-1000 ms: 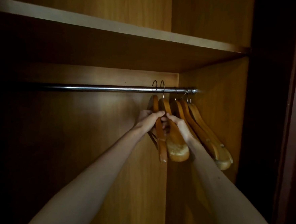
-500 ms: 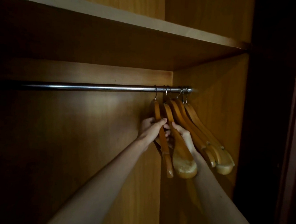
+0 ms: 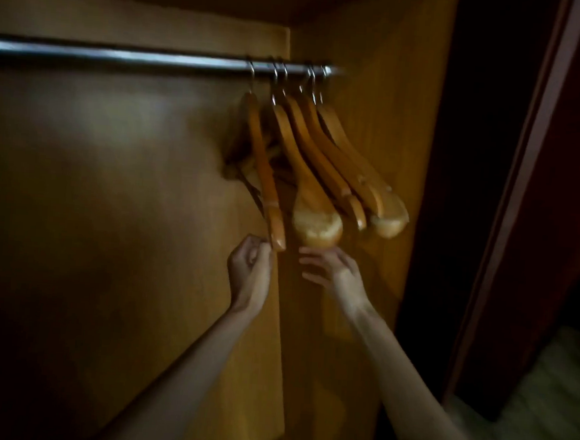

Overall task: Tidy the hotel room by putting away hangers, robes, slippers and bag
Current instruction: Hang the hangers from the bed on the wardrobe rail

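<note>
Loosely curled left hand (image 3: 250,268) and spread right hand (image 3: 330,267) hover empty just under hangers (image 3: 316,173) crowding the rod's (image 3: 121,55) right end.

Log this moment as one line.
wooden hangers on metal rail | left hand loosely curled below | right hand open below

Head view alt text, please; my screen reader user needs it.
Both hands, the left hand loosely curled and the right hand open, hang just below wooden hangers bunched at the right end of a metal rail inside a dim wardrobe.
</note>
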The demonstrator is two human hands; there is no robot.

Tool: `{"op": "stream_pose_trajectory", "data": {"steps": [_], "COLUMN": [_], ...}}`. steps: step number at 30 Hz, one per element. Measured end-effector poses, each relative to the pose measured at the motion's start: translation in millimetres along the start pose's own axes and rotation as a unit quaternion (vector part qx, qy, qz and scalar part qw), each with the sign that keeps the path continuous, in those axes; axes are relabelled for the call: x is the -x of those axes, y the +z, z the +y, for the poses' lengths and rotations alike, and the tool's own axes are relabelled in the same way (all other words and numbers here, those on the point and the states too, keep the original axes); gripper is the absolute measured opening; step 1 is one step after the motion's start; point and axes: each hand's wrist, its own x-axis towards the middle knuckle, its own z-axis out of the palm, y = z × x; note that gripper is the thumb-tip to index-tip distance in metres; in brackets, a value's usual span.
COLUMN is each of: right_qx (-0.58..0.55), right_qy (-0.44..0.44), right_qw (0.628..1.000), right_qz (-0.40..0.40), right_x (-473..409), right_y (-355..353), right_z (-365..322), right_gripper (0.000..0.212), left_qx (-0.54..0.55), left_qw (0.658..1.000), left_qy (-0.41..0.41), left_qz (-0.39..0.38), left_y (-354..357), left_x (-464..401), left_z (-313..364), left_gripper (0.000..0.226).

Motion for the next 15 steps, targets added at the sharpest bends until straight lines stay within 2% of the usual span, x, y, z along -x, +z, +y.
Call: {"op": "stream_pose_trajectory", "data": {"steps": [1, 3, 6, 8, 11, 15], "right_qx": [0.058, 0.191, 0.392, 0.428, 0.447, 0.408], "right_qy": [-0.007, -0.011, 0.063, 0.112, 0.208, 0.352], "right_qw": [0.998, 0.981, 0.916, 0.894, 0.862, 0.821], "right_qz": [0.005, 0.026, 0.048, 0.077, 0.120, 0.189], "right_x": [10, 40, 87, 130, 206, 308], "right_y": [-7, -28, -63, -85, -116, -149], "right_z": [14, 58, 126, 161, 202, 243], "right_gripper": [0.032, 0.019, 0.021, 0.022, 0.023, 0.036], "left_qx": [-0.016, -0.061, -0.140, -0.174, -0.223, -0.261], "left_qw": [0.999, 0.991, 0.943, 0.899, 0.822, 0.687], "left_qy": [-0.021, -0.057, -0.116, -0.143, -0.173, -0.198], "left_qz": [-0.024, -0.105, -0.278, -0.377, -0.495, -0.649], "left_y": [4, 12, 27, 36, 52, 77], "left_x": [16, 52, 111, 153, 214, 294], "left_z": [-21, -65, -129, -165, -207, -253], "left_gripper": [0.028, 0.031, 0.026, 0.018, 0.024, 0.040]}}
